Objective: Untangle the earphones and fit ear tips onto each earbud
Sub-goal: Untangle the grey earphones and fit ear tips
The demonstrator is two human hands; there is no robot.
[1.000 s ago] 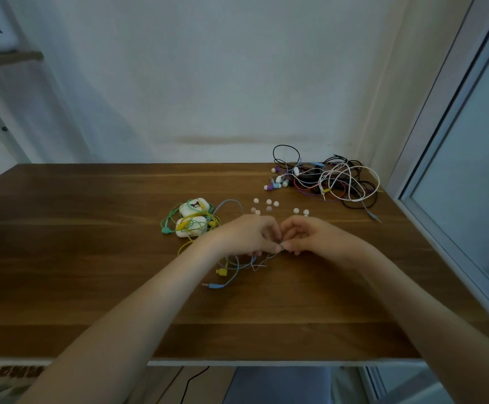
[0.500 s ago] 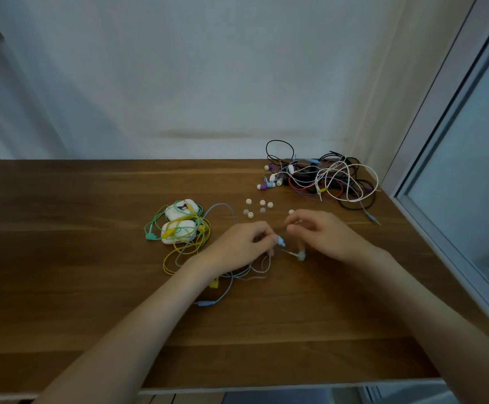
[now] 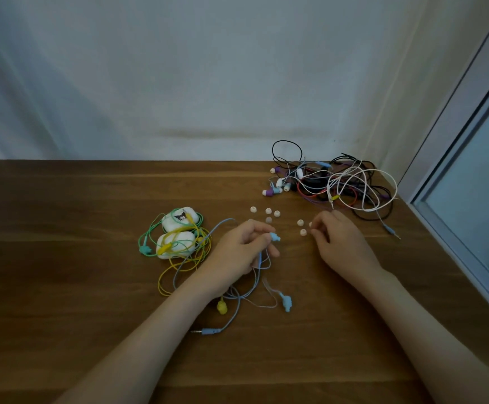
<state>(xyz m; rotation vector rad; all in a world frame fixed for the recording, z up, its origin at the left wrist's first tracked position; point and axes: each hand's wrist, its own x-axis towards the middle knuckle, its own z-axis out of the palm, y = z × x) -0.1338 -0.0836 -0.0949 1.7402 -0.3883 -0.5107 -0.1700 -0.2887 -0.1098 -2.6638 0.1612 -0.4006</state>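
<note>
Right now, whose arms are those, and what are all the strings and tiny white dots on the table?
Those are a person's two arms. The camera sits on their head and looks down, so you see what they see. The left hand pinches a light blue plastic earbud in its fingers; its twin earbud lies on the brown wooden table nearer the person. The tiny white dots are round ear tips that push onto earbuds. The right hand reaches to them; whether it has one, I cannot tell. Left of the hands lie two white cases wrapped in green and yellow cords, and far right sits a tangled heap of black, white and red earphone cords.
</note>
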